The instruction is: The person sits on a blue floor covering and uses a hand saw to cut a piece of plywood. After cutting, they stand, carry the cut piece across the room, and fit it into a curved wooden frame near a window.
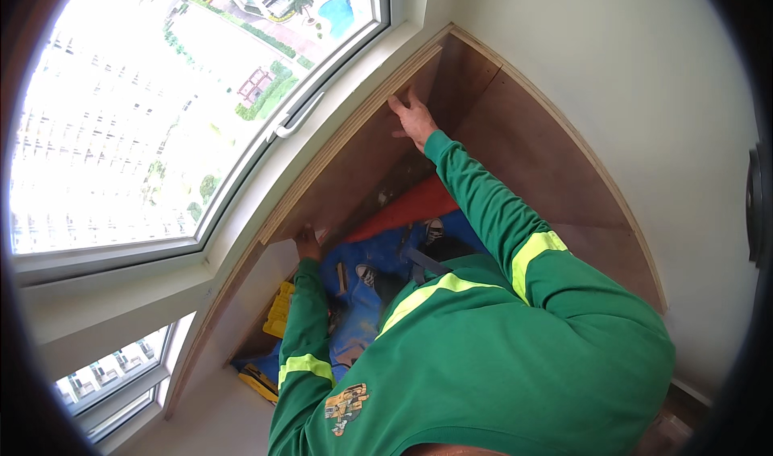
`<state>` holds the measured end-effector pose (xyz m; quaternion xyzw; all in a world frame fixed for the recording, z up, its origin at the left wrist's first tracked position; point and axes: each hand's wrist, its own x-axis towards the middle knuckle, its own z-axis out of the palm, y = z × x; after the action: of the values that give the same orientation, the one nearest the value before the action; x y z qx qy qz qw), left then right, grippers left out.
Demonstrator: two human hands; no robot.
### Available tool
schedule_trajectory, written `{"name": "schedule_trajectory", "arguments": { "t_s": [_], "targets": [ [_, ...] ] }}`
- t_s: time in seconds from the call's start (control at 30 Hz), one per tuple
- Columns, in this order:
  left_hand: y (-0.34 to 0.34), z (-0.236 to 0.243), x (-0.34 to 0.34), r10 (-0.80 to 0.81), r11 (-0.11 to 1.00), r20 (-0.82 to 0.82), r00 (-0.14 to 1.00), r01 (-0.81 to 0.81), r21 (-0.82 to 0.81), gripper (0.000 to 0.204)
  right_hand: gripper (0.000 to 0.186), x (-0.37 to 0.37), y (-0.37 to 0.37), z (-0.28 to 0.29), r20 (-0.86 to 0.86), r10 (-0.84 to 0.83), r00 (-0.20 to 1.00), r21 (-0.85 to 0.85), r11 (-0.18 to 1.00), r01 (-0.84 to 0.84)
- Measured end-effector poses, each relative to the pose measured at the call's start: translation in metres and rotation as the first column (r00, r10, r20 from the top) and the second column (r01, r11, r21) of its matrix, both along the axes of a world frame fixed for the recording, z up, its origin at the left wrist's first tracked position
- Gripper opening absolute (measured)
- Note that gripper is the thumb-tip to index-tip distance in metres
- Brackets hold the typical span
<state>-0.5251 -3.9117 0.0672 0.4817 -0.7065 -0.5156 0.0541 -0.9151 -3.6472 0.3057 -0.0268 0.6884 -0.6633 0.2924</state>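
A reddish-brown plywood panel stands along the wall below the window, its pale layered edge facing up. My right hand reaches to its far end, fingers spread against the face close to the top edge. At the panel's near lower corner is my left hand, touching the wood. Its fingers are dark and foreshortened, so their grip is unclear. More brown plywood lines the opposite wall and meets the panel in the far corner.
A large window with a white handle rises above the panel. Below lie a blue sheet, a red-orange sheet, a yellow case and a yellow-and-black tool or case. My sneakers stand among them.
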Motion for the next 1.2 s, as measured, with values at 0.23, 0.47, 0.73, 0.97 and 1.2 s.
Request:
{"name": "schedule_trajectory", "arguments": {
  "t_s": [0.23, 0.47, 0.73, 0.97, 1.2],
  "targets": [
    [-0.027, -0.095, 0.020, -0.566, 0.815, 0.070, 0.821, 0.570, -0.101, 0.063, 0.120, 0.000, -0.005, 0.011, 0.028, -0.012, 1.000, 0.086, 0.996, 0.009],
    [-0.056, -0.168, 0.020, -0.840, 0.537, 0.118, 0.529, 0.843, 0.041, 0.064, 0.125, 0.001, -0.009, 0.000, -0.026, -0.029, 0.999, 0.088, 0.996, 0.031],
    [-0.062, -0.194, -0.017, 0.650, -0.114, -0.112, 0.751, 0.242, 0.963, 0.083, 0.118, 0.010, -0.015, -0.020, -0.060, -0.113, 0.992, 0.039, 0.993, 0.115],
    [0.006, -0.178, -0.076, 0.869, -0.126, 0.230, 0.439, -0.252, 0.959, 0.065, 0.102, -0.023, -0.002, -0.016, -0.171, -0.165, 0.971, 0.075, 0.981, 0.180],
    [0.007, -0.184, -0.096, 0.921, -0.102, 0.176, 0.348, -0.220, 0.970, 0.067, 0.100, -0.035, 0.012, -0.021, -0.163, -0.117, 0.980, 0.137, 0.981, 0.140]
  ]
}}
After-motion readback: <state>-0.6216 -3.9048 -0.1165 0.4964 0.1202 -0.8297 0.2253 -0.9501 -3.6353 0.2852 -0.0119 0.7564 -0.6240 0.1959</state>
